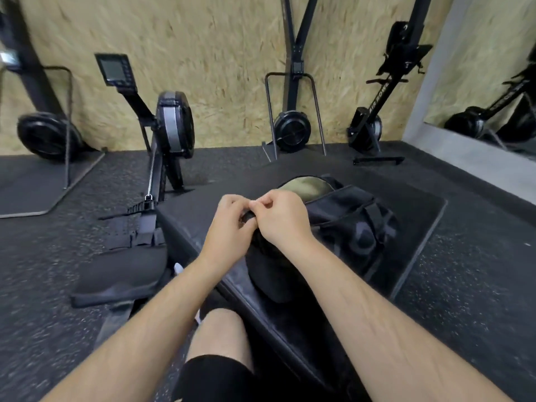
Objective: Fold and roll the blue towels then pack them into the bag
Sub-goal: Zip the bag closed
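A black duffel bag [348, 224] lies on a black padded platform [417, 204] in front of me, with an olive-green end panel showing at its far end. My left hand [229, 227] and my right hand [282, 219] meet over the bag's near top. Both have curled fingers pinching something small and dark there, which the fingers hide. No blue towel is in view; the inside of the bag is hidden.
A rowing machine [162, 134] stands close on the left, its rail and footplate running beside the platform. More rowers [290, 129] lean upright against the chipboard wall. A mirror [493, 82] is at the right. My bare knee [220, 335] is under my arms.
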